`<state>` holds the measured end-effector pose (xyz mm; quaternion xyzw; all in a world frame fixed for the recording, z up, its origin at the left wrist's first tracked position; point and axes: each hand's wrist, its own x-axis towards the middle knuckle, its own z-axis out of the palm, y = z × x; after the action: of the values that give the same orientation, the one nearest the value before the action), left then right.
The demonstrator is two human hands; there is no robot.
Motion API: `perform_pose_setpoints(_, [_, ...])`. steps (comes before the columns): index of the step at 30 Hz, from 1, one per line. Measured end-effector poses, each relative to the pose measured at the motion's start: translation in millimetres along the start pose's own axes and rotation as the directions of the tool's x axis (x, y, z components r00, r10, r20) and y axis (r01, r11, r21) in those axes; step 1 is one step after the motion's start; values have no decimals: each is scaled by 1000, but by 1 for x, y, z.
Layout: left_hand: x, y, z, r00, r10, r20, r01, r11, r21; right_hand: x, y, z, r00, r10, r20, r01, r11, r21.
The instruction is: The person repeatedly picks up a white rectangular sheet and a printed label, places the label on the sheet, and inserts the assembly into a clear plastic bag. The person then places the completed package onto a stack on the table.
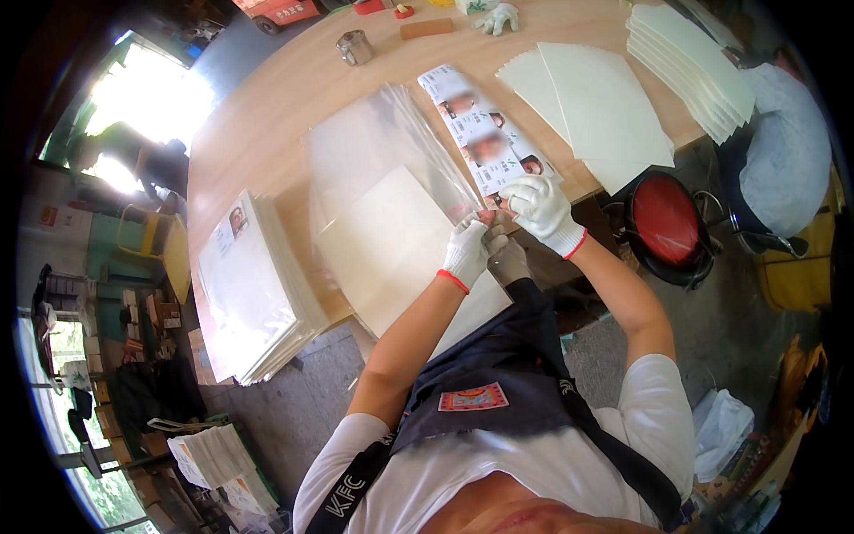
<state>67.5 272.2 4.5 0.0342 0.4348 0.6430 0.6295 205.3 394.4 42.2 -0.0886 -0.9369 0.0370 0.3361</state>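
Note:
My left hand [470, 249], in a white glove with a red cuff and bare fingertips, is closed over the right edge of a cream sheet [391, 245]. My right hand [539, 212], gloved the same way, pinches close beside it at the near end of a strip of printed labels [464, 129]. The fingertips of both hands nearly meet; whatever is between them is too small to make out. Beneath the cream sheet lies a pile of clear plastic sleeves [365, 133].
At the table's left edge stands a stack of sleeved sheets [253, 294] with a label on top. Fanned cream sheets [609, 111] and another stack [689, 71] lie right. A metal mug [355, 48] and a loose glove [498, 20] sit far back. A red-seated stool [663, 218] stands right.

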Motion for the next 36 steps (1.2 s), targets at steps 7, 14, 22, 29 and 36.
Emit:
perform_pose_setpoints(7, [0,-8,6,985,167,31,-170,979,116,-5,-8,-5,955,248,160,-275,946,172])
perform_pose_setpoints(14, [8,-2,9,951,304,59,-296,835,464,17,-17,-20,713,571,407,-697,642,320])
perform_pose_setpoints(22, [10,5,24,950,304,68,-298,824,481,20,9,-7,744,522,417,-659,677,328])
perform_pose_setpoints(29, [11,10,26,949,307,69,-307,856,417,34,12,-10,727,513,456,-657,712,248])
perform_pose_setpoints(36, [14,2,15,995,101,-24,-103,952,-288,28,87,14,524,643,558,-811,177,558])
